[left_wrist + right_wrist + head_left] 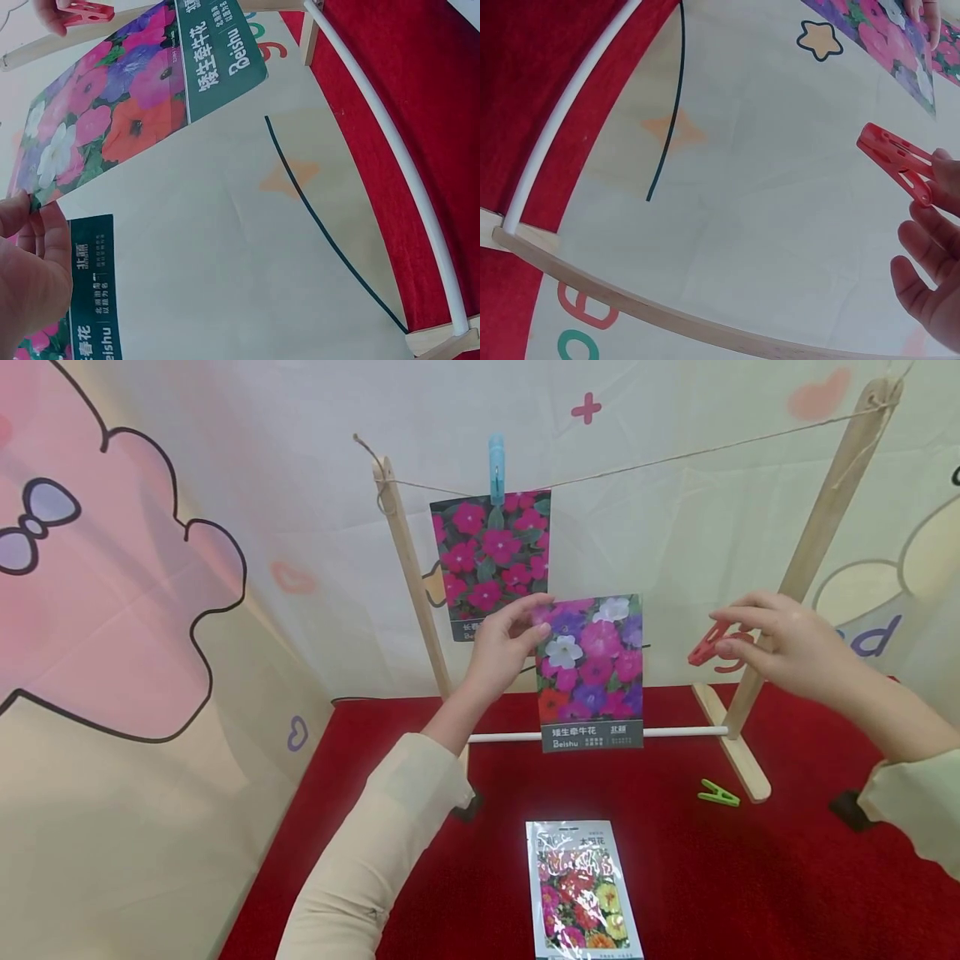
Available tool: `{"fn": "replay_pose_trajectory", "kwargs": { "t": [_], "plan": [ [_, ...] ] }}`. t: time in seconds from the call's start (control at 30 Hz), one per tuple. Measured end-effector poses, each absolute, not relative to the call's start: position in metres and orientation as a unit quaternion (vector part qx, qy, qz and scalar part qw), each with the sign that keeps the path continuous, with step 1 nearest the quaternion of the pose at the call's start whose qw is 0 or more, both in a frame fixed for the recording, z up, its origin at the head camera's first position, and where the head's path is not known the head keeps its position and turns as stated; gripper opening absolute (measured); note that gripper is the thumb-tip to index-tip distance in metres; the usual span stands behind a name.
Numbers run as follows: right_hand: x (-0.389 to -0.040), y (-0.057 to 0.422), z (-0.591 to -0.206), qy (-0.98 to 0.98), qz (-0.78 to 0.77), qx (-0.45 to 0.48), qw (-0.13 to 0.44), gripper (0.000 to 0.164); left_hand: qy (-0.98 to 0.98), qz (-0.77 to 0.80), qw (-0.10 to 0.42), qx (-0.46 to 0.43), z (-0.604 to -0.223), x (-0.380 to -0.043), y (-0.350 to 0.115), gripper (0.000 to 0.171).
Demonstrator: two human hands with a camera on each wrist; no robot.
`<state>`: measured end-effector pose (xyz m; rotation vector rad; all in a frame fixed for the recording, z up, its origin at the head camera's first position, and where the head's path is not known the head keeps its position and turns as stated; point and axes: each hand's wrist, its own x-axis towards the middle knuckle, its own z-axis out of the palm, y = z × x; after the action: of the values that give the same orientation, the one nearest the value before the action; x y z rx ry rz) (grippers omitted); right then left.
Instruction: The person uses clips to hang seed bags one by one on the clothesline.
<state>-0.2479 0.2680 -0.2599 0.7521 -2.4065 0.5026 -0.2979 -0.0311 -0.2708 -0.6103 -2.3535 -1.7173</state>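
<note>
My left hand [510, 639] pinches the upper left corner of a flower seed packet [592, 672] with pink, white and purple blooms, held upright below the twine. In the left wrist view, that hand [34, 262] grips the packet's [112, 105] edge between thumb and fingers. My right hand [783, 639], to the right of the packet, pinches a red clothespin [708, 643]. The right wrist view shows the clothespin [892, 161] apart from packet and twine, thumb and forefinger on its handles. Behind my left hand, a magenta flower packet [491, 556] hangs from the twine [645, 464] under a blue clothespin [497, 468].
Two wooden posts [408, 568] carry the twine, with a white rod [682, 732] joining them low down. On the red cloth [450, 893] lie another seed packet [585, 893] with a silvery border and a green clothespin [718, 793]. A printed curtain [300, 635] stands behind.
</note>
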Motion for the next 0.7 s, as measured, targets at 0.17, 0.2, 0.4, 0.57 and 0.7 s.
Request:
{"fn": "replay_pose_trajectory", "kwargs": {
  "t": [0.17, 0.2, 0.4, 0.57, 0.7],
  "plan": [
    [-0.250, 0.268, -0.255, -0.883, 0.179, 0.299, 0.315, 0.039, -0.791, -0.571, 0.094, -0.199, -0.265, -0.298, -0.028, 0.034],
    [-0.250, 0.268, -0.254, -0.878, 0.176, 0.305, 0.324, 0.039, -0.791, -0.570, 0.097, -0.199, -0.264, -0.298, -0.027, 0.034],
    [-0.253, 0.267, -0.246, -0.866, 0.168, 0.315, 0.350, 0.038, -0.791, -0.571, 0.101, -0.195, -0.260, -0.299, -0.025, 0.034],
    [-0.253, 0.266, -0.239, -0.863, 0.165, 0.314, 0.359, 0.037, -0.795, -0.564, 0.108, -0.196, -0.258, -0.301, -0.023, 0.034],
    [-0.251, 0.264, -0.233, -0.864, 0.161, 0.312, 0.360, 0.037, -0.796, -0.557, 0.121, -0.202, -0.255, -0.302, -0.021, 0.034]
  ]
}}
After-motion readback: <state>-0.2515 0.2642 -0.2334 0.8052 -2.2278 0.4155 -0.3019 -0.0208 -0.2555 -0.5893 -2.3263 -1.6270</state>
